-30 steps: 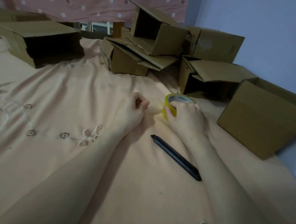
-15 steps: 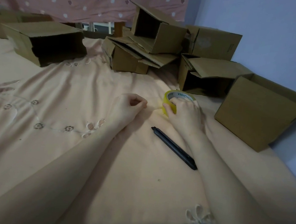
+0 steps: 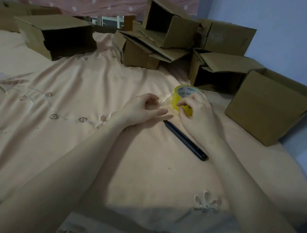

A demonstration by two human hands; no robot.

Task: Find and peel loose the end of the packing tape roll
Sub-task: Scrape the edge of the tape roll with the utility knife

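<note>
Tape roll (image 3: 181, 100) sits centre-right of frame on peach bedsheet (image 3: 70, 145), standing on edge, just above black pen-like tool (image 3: 186, 140). R hand (image 3: 198, 113) curled over the roll, steadying it. L hand (image 3: 145, 110) pinches a short clear strip (image 3: 166, 98) already lifted off roll's left side, other fingers loose. Judgement: roll light w/ stiff core; film thin, sticky, prone to split or fold back, so pinch the free end across full width. Strip nearly invisible, edges hard to trace; R palm hides roll's right side. Cardboard boxes (image 3: 271, 108) upper frame.
</note>
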